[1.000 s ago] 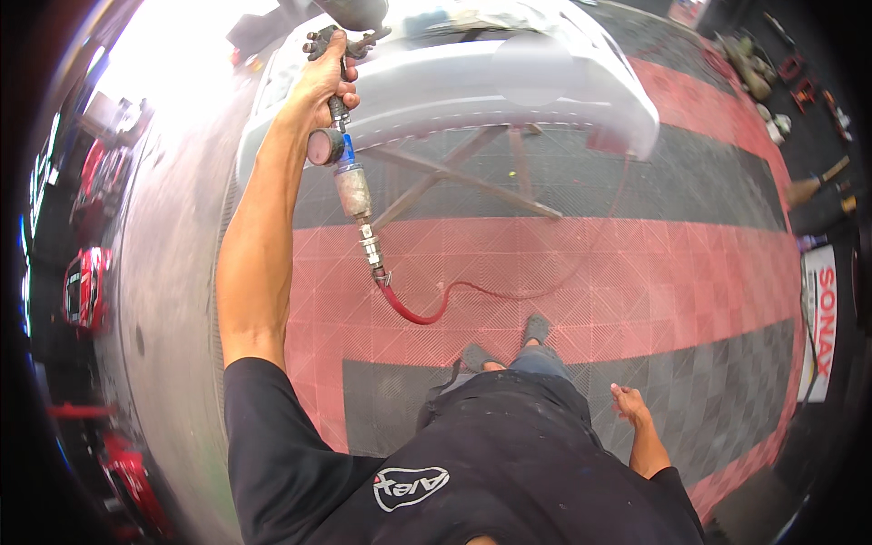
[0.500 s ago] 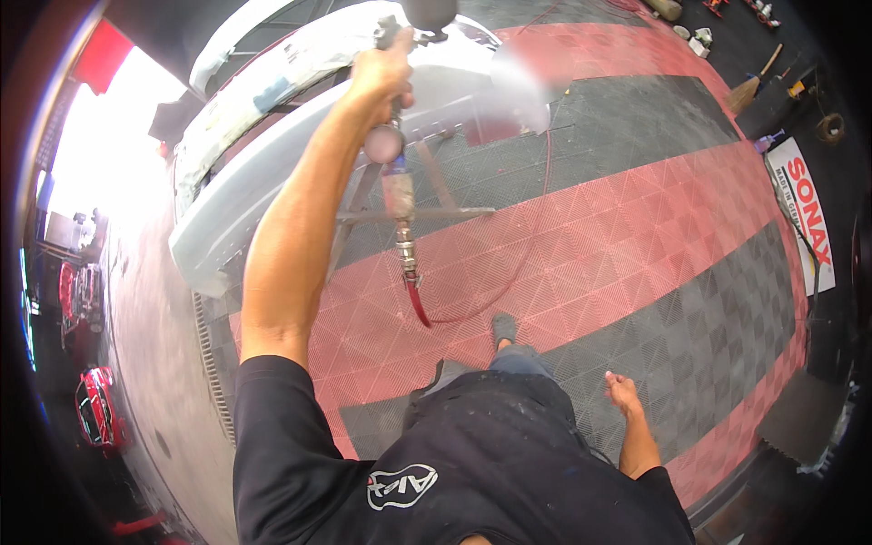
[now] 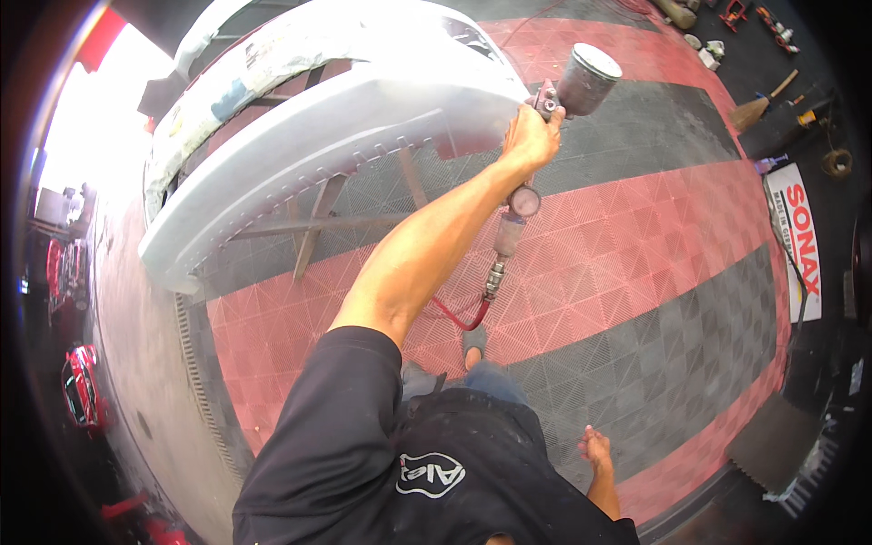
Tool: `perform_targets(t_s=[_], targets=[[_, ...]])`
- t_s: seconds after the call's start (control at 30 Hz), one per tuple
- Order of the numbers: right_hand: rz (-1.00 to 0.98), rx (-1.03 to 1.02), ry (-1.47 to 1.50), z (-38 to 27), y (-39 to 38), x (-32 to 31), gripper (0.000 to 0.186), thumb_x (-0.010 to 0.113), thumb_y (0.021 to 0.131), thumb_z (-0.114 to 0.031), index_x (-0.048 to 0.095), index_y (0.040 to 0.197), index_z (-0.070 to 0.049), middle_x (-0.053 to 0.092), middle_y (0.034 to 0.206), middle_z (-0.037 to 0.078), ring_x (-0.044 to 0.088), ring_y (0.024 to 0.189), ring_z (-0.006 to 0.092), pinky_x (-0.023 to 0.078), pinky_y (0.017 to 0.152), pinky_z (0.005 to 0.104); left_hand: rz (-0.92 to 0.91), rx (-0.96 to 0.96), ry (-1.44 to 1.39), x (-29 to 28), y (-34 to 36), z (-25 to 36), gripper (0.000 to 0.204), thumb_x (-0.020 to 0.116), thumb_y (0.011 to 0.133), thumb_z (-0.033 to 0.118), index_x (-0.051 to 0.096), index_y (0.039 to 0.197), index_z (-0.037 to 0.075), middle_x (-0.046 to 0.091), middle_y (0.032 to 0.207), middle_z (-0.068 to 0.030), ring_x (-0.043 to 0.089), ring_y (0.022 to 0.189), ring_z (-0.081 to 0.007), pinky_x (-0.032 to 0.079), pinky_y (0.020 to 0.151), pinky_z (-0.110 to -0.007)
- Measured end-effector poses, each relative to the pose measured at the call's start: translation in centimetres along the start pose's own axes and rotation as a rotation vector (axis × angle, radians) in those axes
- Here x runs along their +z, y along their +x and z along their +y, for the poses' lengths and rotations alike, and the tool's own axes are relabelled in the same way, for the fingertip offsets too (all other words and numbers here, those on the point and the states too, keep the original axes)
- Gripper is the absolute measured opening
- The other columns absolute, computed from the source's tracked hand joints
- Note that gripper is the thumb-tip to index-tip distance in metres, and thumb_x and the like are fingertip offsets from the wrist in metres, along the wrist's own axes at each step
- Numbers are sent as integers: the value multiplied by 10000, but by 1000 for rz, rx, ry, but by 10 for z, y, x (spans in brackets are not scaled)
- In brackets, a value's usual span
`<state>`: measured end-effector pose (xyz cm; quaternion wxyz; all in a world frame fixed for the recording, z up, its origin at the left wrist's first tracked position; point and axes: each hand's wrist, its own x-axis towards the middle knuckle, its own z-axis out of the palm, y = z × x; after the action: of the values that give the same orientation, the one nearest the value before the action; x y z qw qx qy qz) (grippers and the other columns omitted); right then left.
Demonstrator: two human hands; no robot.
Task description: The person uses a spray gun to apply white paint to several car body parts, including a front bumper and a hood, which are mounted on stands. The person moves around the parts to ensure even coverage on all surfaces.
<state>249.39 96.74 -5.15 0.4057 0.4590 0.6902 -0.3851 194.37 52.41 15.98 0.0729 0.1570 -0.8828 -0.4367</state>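
My left hand (image 3: 534, 138) is closed around a spray gun (image 3: 548, 98) at the right end of a car bumper. A dark paint cup (image 3: 590, 80) with a pale lid sits on top of the gun. Below the grip hang a round gauge (image 3: 525, 200), a cylindrical filter and metal couplings, leading into a red air hose (image 3: 474, 320). The long, curved bumper (image 3: 354, 127) is coated pale grey-white and stretches from far left to the gun. My right hand (image 3: 595, 445) hangs low at my side, fingers curled, with nothing visible in it.
A stand (image 3: 318, 222) with crossed legs is under the bumper. Behind it lies another masked panel (image 3: 227, 95). Red and dark grey tiles (image 3: 618, 218) cover the floor. A broom (image 3: 752, 111) and a white sign (image 3: 795, 241) line the right side; a drain grate (image 3: 195, 363) runs at left.
My left hand has carried the spray gun to the right, past the bumper's end. The white mist near the gun no longer shows. My right hand is slightly lower and further left in view.
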Motion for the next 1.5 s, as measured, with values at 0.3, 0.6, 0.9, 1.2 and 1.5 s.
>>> perform_targets(t_s=[0.3,0.6,0.9,1.2,1.5], targets=[[-81,-146,-169,-82,41,-21,527,609,1007,-463,664,1195,26,689,1011,109,676,830,220,543,661,388,150,-123,-395,-168,-113,-1,466,594,1023,497,610,944,39,501,671,9,460,442,-76,381,359,-264],[-21,-525,-304,-242,49,-35,526,598,1011,-461,666,1203,24,686,1036,86,674,864,206,511,664,352,483,-228,-734,-307,-194,-72,392,634,1019,451,569,932,75,524,678,11,394,409,-32,352,344,-224],[-77,-543,-574,-259,39,-40,562,600,1008,-480,655,1199,46,689,1035,104,679,869,226,520,640,362,659,-239,-776,-378,-258,-127,418,630,1016,475,561,933,72,526,670,10,377,397,-31,356,357,-220],[-73,-407,-658,-272,32,-103,552,620,1002,-480,640,1233,21,683,1059,105,690,882,259,544,688,431,717,-296,-889,-430,-292,-171,481,635,987,548,547,961,76,516,688,24,356,409,-13,345,368,-199],[46,-377,-635,-305,-5,-178,541,604,1008,-466,626,1210,35,683,1036,120,702,850,247,533,613,386,760,-400,-972,-454,-305,-232,492,657,977,542,542,1020,65,534,719,7,370,431,-17,337,385,-199]])
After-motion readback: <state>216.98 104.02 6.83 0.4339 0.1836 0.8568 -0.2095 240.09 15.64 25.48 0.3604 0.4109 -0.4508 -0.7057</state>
